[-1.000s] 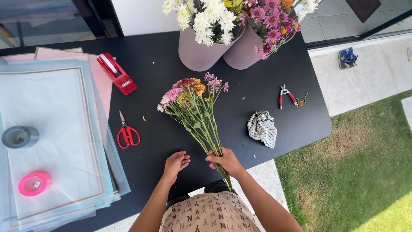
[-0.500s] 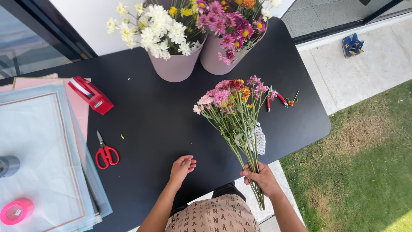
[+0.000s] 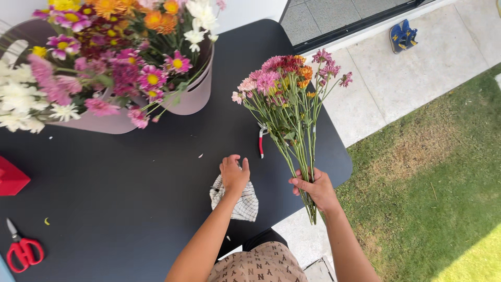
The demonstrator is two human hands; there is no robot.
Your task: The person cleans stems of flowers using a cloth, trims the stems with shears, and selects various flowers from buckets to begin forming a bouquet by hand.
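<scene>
My right hand [image 3: 315, 189] grips the stems of a mixed bouquet [image 3: 288, 90] of pink, red and orange flowers, held upright over the right end of the black table [image 3: 130, 183]. My left hand [image 3: 234, 174] rests palm down on a checked white cloth [image 3: 241, 203] near the table's front edge, fingers closing on it. Red-handled pruning shears [image 3: 261, 141] lie just beyond that hand, partly behind the bouquet stems.
Two mauve buckets [image 3: 188, 99] full of white, pink and orange flowers stand at the back left. Red scissors [image 3: 21, 250] lie at the front left, a red object [image 3: 10, 177] at the left edge. Paving, grass and blue shoes [image 3: 403, 35] lie to the right.
The view has swung right. My right hand has carried the bouquet to the table's right end. My left hand has moved right onto the checked cloth.
</scene>
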